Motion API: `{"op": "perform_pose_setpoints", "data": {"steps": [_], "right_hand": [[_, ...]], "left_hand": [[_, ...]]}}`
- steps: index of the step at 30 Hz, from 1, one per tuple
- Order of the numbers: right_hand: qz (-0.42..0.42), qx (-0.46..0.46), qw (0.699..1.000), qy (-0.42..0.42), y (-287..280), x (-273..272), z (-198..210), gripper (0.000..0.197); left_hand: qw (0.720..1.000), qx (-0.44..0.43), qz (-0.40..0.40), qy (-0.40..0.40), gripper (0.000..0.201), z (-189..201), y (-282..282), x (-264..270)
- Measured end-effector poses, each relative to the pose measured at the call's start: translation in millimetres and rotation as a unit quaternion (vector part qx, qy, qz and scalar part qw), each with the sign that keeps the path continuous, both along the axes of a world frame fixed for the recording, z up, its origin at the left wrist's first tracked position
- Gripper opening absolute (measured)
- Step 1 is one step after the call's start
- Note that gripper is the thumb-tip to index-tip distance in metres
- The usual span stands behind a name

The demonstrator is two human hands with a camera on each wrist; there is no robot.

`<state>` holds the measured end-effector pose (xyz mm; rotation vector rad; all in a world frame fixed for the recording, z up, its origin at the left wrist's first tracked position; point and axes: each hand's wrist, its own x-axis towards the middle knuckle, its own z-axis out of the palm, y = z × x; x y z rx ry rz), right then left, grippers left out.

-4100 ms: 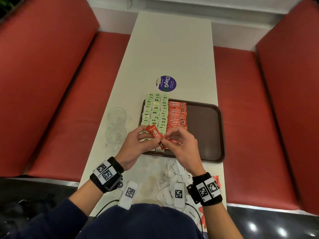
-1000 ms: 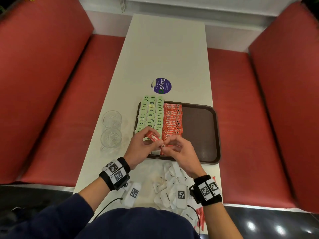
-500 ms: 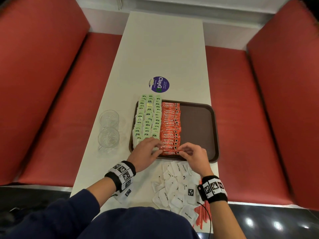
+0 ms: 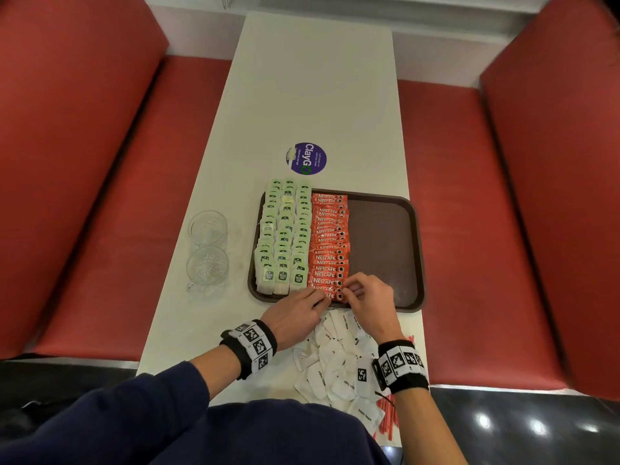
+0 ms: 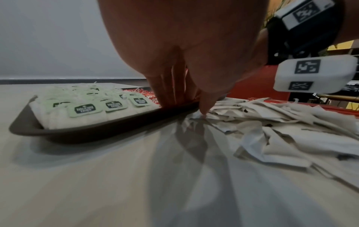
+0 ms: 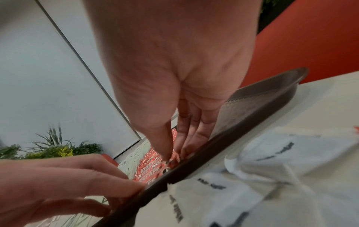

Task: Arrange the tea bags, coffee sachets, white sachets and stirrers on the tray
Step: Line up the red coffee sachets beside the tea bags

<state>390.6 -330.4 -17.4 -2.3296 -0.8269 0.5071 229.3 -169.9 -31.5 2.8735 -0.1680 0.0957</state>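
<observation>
Nescafé sachet (image 4: pixel 330 294): looking light, thin, slippery; best pinched by its ends.
Right hand (image 4: pixel 369 301): pinching its right end.
Left hand (image 4: pixel 295 315): fingers pressing flat.

The tray (image 4: pixel 385 236) looks like matt brown plastic with a fine pebbled floor, while the coffee sachets (image 4: pixel 328 243) at its 9 o'clock half are glossy red foil. The tea bags (image 4: pixel 281 236) are soft fibrous paper with smooth green card tags, and the white sachets (image 4: pixel 335 364) at 6 o'clock are creased matt paper. The table (image 4: pixel 315 95) is smooth pale laminate, the two glasses (image 4: pixel 208 250) clear, and the benches (image 4: pixel 469 196) red vinyl with a slight sheen
</observation>
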Motion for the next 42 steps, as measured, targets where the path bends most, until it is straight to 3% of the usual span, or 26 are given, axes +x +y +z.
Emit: {"op": "perform_pose_setpoints", "data": {"steps": [8, 11, 18, 21, 26, 32, 35, 39, 42], "right_hand": [[-0.024, -0.01, 1.0, 0.017, 9, 5, 7, 0.008], [-0.044, 0.014, 0.999, -0.001, 22, 18, 16, 0.017], [0.095, -0.081, 0.988, -0.088, 64, 31, 12, 0.057], [0.135, -0.142, 0.977, -0.089, 68, 26, 2, 0.064], [0.133, -0.171, 0.972, -0.088, 68, 20, 0, 0.067], [0.115, -0.153, 0.98, -0.055, 68, 19, 15, 0.066], [0.071, -0.099, 0.992, -0.031, 59, 19, 39, 0.062], [-0.044, 0.01, 0.999, 0.006, 24, 12, 77, 0.042], [-0.088, 0.032, 0.996, -0.005, -12, -1, 96, 0.021]], "left_hand": [[1.0, 0.001, 0.011, 0.019, 0.048, -3, -2, 2], [1.0, 0.0, 0.014, 0.019, 0.05, -3, -2, 1], [1.0, 0.002, 0.021, 0.017, 0.05, -4, -2, 1], [0.999, -0.004, 0.026, 0.024, 0.048, -2, -2, 2], [0.999, -0.007, 0.033, 0.019, 0.045, 2, -3, 2], [0.999, -0.015, 0.031, 0.027, 0.044, 8, -3, 4], [0.996, -0.067, 0.039, 0.044, 0.044, 20, 4, 2], [0.979, -0.175, 0.091, 0.044, 0.029, 48, 21, -12], [0.962, -0.222, 0.148, 0.05, 0.019, 59, 36, -27]]}}
